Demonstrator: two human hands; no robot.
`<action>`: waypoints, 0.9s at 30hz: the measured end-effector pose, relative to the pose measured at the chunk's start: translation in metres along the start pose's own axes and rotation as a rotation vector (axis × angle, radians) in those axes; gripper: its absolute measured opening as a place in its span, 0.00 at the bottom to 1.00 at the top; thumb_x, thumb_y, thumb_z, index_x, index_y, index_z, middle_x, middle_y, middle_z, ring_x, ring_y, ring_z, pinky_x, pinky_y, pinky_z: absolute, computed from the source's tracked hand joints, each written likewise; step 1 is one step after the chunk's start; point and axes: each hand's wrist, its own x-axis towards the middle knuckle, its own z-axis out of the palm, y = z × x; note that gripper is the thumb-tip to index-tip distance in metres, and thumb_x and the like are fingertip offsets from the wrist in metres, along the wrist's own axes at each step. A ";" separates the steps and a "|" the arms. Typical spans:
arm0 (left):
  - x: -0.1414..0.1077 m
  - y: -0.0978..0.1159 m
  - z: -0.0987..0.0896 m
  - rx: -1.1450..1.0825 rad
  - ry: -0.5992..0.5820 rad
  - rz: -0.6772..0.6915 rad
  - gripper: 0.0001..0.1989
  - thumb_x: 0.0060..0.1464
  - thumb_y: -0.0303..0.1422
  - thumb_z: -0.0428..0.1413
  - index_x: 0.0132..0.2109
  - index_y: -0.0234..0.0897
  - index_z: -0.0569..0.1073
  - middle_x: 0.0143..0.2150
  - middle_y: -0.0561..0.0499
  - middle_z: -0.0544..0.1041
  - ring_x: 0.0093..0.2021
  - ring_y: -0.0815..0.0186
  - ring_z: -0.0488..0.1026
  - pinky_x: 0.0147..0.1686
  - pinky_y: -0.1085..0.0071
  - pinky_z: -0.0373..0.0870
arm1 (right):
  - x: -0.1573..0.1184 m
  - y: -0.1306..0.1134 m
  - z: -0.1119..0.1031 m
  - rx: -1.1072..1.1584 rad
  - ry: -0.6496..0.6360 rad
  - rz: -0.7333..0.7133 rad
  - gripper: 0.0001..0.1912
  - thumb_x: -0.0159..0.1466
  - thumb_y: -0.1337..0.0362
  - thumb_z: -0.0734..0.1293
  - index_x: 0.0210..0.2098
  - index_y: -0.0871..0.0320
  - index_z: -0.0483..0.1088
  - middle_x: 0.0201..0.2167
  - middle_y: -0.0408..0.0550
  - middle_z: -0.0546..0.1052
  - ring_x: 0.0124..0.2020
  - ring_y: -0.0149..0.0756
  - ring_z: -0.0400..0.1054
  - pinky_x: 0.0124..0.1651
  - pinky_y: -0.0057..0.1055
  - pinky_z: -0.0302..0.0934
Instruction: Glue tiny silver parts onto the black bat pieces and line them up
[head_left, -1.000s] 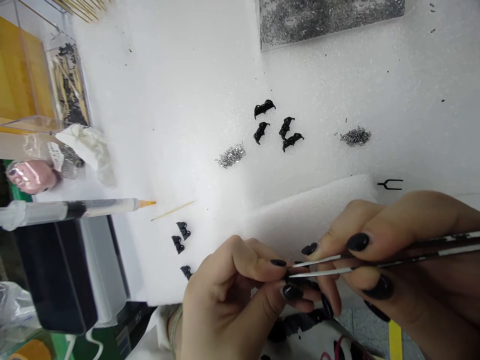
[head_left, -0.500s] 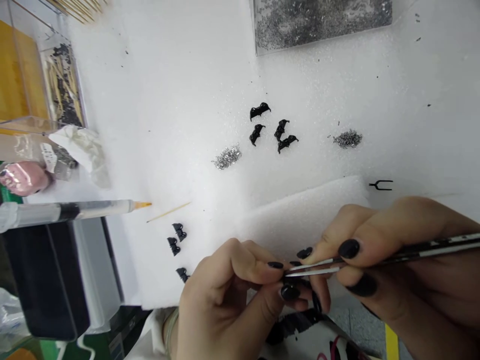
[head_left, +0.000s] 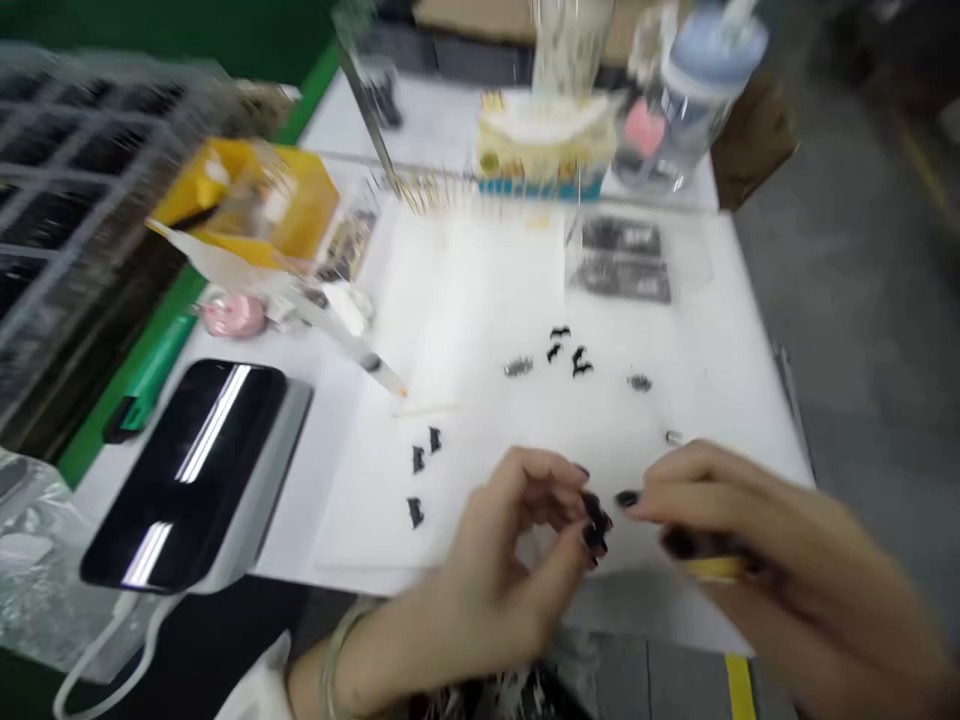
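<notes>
Small glossy black piece (head_left: 598, 510), outline blurred, seen from the head camera: pinched above the near part of a white work surface (head_left: 480, 290). Left hand (head_left: 510, 570) has it between thumb and fingertips, grip narrow. Right hand (head_left: 780, 550) just beside it, fingers curled, dark-nailed fingertip pointing at the piece; too smeared to tell whether that hand holds anything. Pale ring-shaped bracelet (head_left: 334, 655) on left wrist.

Beyond the hands: four little black bat-shaped pieces (head_left: 582, 369) grouped between a silvery heap of tiny metal bits (head_left: 518, 367) and a dark grey heap of similar bits (head_left: 639, 382). Three more black winged pieces (head_left: 418, 459) lie left of the left hand. Near these, a thin pale wooden stick (head_left: 425, 411) and a translucent plastic syringe with orange tip (head_left: 382, 373). Farther left, a glossy black phone (head_left: 187, 470).
</notes>
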 end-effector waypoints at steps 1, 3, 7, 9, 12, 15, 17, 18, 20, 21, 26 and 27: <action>-0.002 0.003 0.003 0.016 -0.003 0.051 0.12 0.63 0.23 0.56 0.51 0.40 0.66 0.41 0.48 0.73 0.40 0.68 0.72 0.43 0.72 0.73 | 0.007 -0.005 0.003 -0.013 -0.059 -0.052 0.21 0.68 0.74 0.58 0.56 0.49 0.66 0.42 0.50 0.71 0.38 0.31 0.70 0.38 0.26 0.69; -0.005 0.008 0.006 -0.025 -0.125 0.011 0.16 0.60 0.26 0.60 0.49 0.40 0.61 0.40 0.49 0.71 0.39 0.69 0.69 0.40 0.73 0.69 | 0.020 -0.013 0.003 0.017 -0.161 -0.112 0.19 0.67 0.73 0.58 0.53 0.50 0.69 0.39 0.48 0.71 0.37 0.30 0.70 0.38 0.26 0.68; -0.013 0.013 -0.001 -0.327 -0.238 -0.058 0.22 0.61 0.41 0.63 0.49 0.42 0.57 0.40 0.53 0.68 0.34 0.74 0.68 0.38 0.74 0.67 | 0.041 -0.024 -0.003 -0.029 -0.327 -0.148 0.17 0.64 0.74 0.61 0.49 0.51 0.71 0.36 0.47 0.73 0.36 0.31 0.71 0.38 0.28 0.66; -0.016 0.011 -0.009 -0.419 -0.261 -0.032 0.23 0.60 0.45 0.62 0.49 0.43 0.57 0.39 0.54 0.68 0.32 0.76 0.69 0.35 0.75 0.67 | 0.050 -0.027 0.001 -0.055 -0.370 -0.182 0.18 0.65 0.74 0.61 0.51 0.53 0.71 0.37 0.49 0.75 0.37 0.32 0.72 0.39 0.28 0.65; -0.023 0.007 -0.021 -0.435 -0.283 -0.049 0.24 0.59 0.46 0.64 0.49 0.42 0.59 0.35 0.56 0.70 0.28 0.77 0.69 0.31 0.79 0.65 | 0.060 -0.030 0.016 -0.058 -0.372 -0.250 0.11 0.68 0.71 0.60 0.44 0.56 0.71 0.33 0.48 0.75 0.35 0.32 0.72 0.36 0.27 0.65; -0.031 0.008 -0.033 -0.331 -0.260 -0.037 0.23 0.61 0.46 0.61 0.53 0.42 0.59 0.36 0.55 0.71 0.29 0.75 0.71 0.30 0.78 0.67 | 0.067 -0.029 0.021 -0.097 -0.361 -0.282 0.11 0.70 0.67 0.58 0.37 0.56 0.72 0.29 0.47 0.74 0.31 0.30 0.71 0.34 0.25 0.65; -0.039 0.008 -0.045 0.057 -0.109 0.108 0.17 0.67 0.40 0.54 0.57 0.43 0.59 0.38 0.52 0.73 0.33 0.71 0.74 0.32 0.75 0.71 | 0.073 -0.021 0.013 -0.180 -0.275 -0.261 0.12 0.72 0.66 0.58 0.39 0.56 0.73 0.31 0.48 0.75 0.33 0.30 0.72 0.35 0.25 0.67; -0.043 0.007 -0.052 0.357 0.017 0.206 0.14 0.69 0.34 0.50 0.59 0.43 0.59 0.39 0.50 0.75 0.35 0.68 0.75 0.33 0.74 0.72 | 0.077 -0.013 0.005 -0.240 -0.191 -0.235 0.12 0.72 0.64 0.59 0.40 0.55 0.74 0.33 0.49 0.76 0.35 0.32 0.73 0.37 0.26 0.68; -0.051 0.003 -0.067 0.831 0.320 0.368 0.15 0.66 0.29 0.52 0.57 0.43 0.61 0.37 0.51 0.75 0.34 0.65 0.74 0.34 0.69 0.73 | 0.084 0.010 -0.012 -0.417 0.081 -0.094 0.10 0.72 0.61 0.62 0.44 0.58 0.74 0.39 0.52 0.77 0.41 0.35 0.73 0.44 0.31 0.68; -0.054 -0.001 -0.074 0.898 0.364 0.374 0.14 0.64 0.28 0.53 0.55 0.41 0.63 0.37 0.50 0.74 0.36 0.62 0.74 0.36 0.66 0.73 | 0.088 0.024 -0.020 -0.506 0.199 -0.002 0.11 0.72 0.59 0.64 0.44 0.59 0.74 0.40 0.51 0.77 0.40 0.36 0.72 0.44 0.33 0.69; -0.058 -0.021 -0.095 1.176 0.418 0.452 0.11 0.62 0.26 0.57 0.51 0.34 0.69 0.41 0.43 0.74 0.42 0.52 0.71 0.39 0.57 0.70 | 0.091 0.078 -0.030 -0.743 0.319 0.336 0.15 0.71 0.54 0.66 0.44 0.61 0.73 0.40 0.48 0.76 0.40 0.34 0.71 0.47 0.37 0.70; -0.058 -0.024 -0.096 1.210 0.412 0.472 0.11 0.62 0.26 0.57 0.51 0.34 0.70 0.41 0.43 0.74 0.42 0.52 0.70 0.39 0.57 0.70 | 0.091 0.082 -0.026 -0.762 0.305 0.370 0.14 0.71 0.55 0.66 0.44 0.61 0.73 0.41 0.49 0.76 0.41 0.34 0.71 0.48 0.37 0.70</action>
